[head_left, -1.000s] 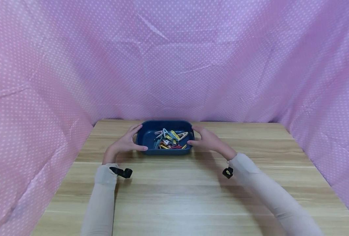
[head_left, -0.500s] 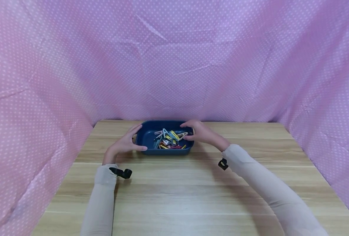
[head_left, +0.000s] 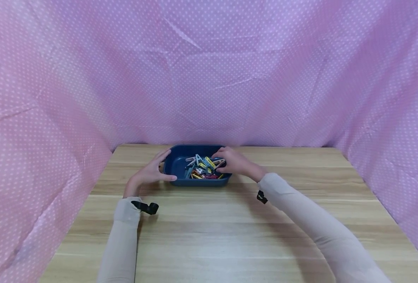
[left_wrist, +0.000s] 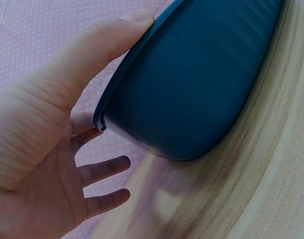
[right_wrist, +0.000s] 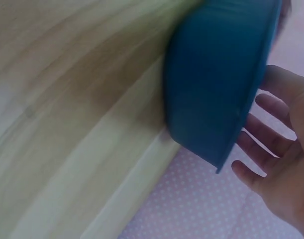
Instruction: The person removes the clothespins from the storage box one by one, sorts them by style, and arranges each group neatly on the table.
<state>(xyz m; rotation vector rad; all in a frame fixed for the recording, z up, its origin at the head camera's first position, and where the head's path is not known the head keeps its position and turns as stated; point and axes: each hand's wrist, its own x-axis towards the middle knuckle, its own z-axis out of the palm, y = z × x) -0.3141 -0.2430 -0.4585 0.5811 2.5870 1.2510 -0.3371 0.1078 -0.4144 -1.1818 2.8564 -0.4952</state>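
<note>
A dark blue plastic basin (head_left: pixel 175 163) stands on the wooden table near its back edge. Inside, toward the right, lies a heap of clothespins (head_left: pixel 203 167) in yellow, blue, red, white and pale pink. My left hand (head_left: pixel 149 171) holds the basin's left end, thumb on the front rim and forefinger at the back corner; in the left wrist view its other fingers spread beside the wall. My right hand (head_left: pixel 234 162) reaches over the right rim, thumb and forefinger apart around a pale clothespin (head_left: pixel 219 162). Its fingertips are partly hidden behind the basin wall in the right wrist view.
Pink polka-dot cloth (head_left: pixel 209 78) hangs behind the table (head_left: pixel 209 232) and on both sides. A black wrist mount (head_left: pixel 145 207) sits at the left cuff, another black mount (head_left: pixel 262 197) at the right cuff.
My right hand has moved left from the basin's right rim to the clothespins inside, its thumb and forefinger now beside the pile. The left hand and basin stay where they were.
</note>
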